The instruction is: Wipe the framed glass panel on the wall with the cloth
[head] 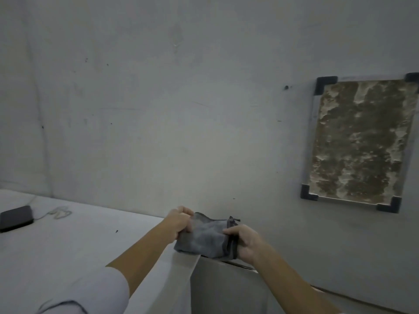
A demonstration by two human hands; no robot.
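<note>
Both forearms are stretched forward; the cloth [204, 240] is pinched by the left hand [179, 222] and gripped by the right hand [244, 243].

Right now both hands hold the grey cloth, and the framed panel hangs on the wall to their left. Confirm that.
Wrong side. In the head view the framed panel hangs on the wall to their right, not left. The left hand and right hand do hold the grey cloth.

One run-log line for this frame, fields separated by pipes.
stage: cloth prep | left hand: grips cloth | right hand: grips cloth | glass panel: smeared, on wall, not yet wiped
</note>
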